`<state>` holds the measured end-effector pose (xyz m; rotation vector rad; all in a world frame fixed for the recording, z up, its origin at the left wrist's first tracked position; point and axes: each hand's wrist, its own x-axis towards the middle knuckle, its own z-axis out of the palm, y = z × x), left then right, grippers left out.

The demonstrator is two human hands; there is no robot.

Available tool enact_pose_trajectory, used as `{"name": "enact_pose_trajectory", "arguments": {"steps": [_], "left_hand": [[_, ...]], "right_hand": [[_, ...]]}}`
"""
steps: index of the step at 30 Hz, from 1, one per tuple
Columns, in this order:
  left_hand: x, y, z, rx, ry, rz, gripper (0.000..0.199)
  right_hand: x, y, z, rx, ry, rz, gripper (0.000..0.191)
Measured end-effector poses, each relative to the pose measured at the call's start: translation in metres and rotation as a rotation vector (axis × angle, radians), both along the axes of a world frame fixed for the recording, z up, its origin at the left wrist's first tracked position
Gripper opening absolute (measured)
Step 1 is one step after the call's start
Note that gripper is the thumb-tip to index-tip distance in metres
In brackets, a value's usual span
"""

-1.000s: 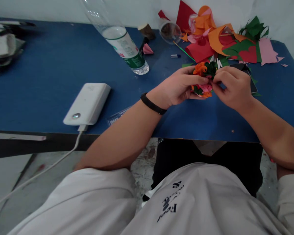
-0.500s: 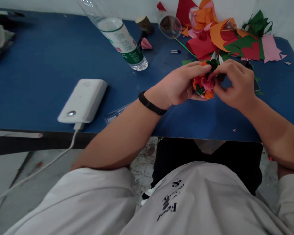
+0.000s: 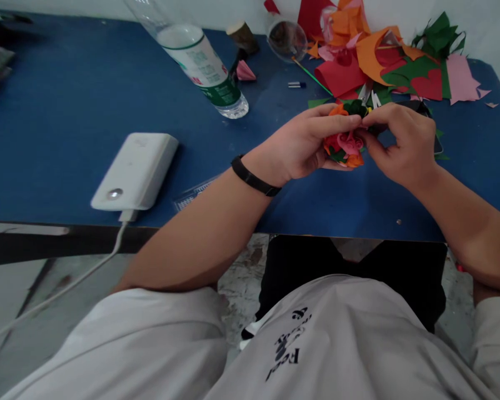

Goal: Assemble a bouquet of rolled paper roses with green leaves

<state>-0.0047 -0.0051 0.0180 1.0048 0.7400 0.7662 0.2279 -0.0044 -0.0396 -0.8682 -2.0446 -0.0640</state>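
A small bunch of paper flowers (image 3: 350, 143) in pink, red, orange and green is held above the blue table. My left hand (image 3: 306, 139) wraps round it from the left, thumb across its top and fingers beneath. At its right side, my right hand (image 3: 404, 141) has thumb and index finger pinched at the edge of the pink flower, close to my left thumb tip. Whether a petal lies between those fingertips is too small to tell. Scissors (image 3: 364, 93) lie just behind the flowers, their handles hidden.
Coloured paper scraps (image 3: 345, 72) are heaped at the back right, near a clear cup (image 3: 287, 41). A plastic bottle (image 3: 208, 69) stands left of centre. A white power bank (image 3: 135, 172) with a cable lies at the front left. A dark phone (image 3: 438, 145) is partly behind my right hand.
My left thumb has shifted slightly right over the flowers, and the right fingertips have come up close to it. The flower bunch has turned a little. The view has shifted slightly.
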Motion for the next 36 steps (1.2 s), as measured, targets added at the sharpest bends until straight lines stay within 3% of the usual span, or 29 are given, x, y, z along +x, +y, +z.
{"name": "enact_pose_trajectory", "arguments": {"steps": [5, 9, 13, 17, 22, 24, 27, 33, 36], "left_hand": [[0.001, 0.000, -0.004, -0.015, -0.054, 0.022, 0.022], [0.001, -0.001, -0.005, -0.030, -0.099, -0.008, 0.024], [0.000, -0.002, -0.004, -0.029, -0.103, -0.043, 0.021], [-0.001, -0.002, -0.004, -0.004, -0.112, -0.060, 0.021], [0.000, -0.003, -0.001, -0.062, -0.082, -0.055, 0.016], [0.000, -0.003, 0.000, -0.071, -0.054, -0.062, 0.017], [0.000, -0.004, 0.001, -0.048, -0.048, -0.092, 0.020], [-0.002, -0.005, 0.001, -0.026, -0.064, -0.077, 0.026], [-0.003, -0.007, 0.003, -0.018, -0.056, -0.081, 0.019]], "right_hand": [[-0.003, 0.015, -0.022, 0.097, 0.254, 0.046, 0.042], [-0.011, 0.019, -0.031, 0.097, 0.328, -0.059, 0.039], [-0.018, 0.008, -0.023, 0.187, 0.339, -0.102, 0.044], [-0.022, 0.000, -0.011, 0.193, 0.386, -0.043, 0.049], [-0.018, 0.001, -0.007, 0.234, 0.451, 0.114, 0.037], [-0.012, 0.003, -0.007, 0.130, 0.394, 0.116, 0.039], [-0.002, 0.007, -0.009, -0.049, 0.275, 0.000, 0.047], [0.008, 0.010, -0.007, -0.017, 0.222, -0.004, 0.048], [0.010, 0.006, -0.002, -0.035, 0.159, 0.001, 0.041]]}}
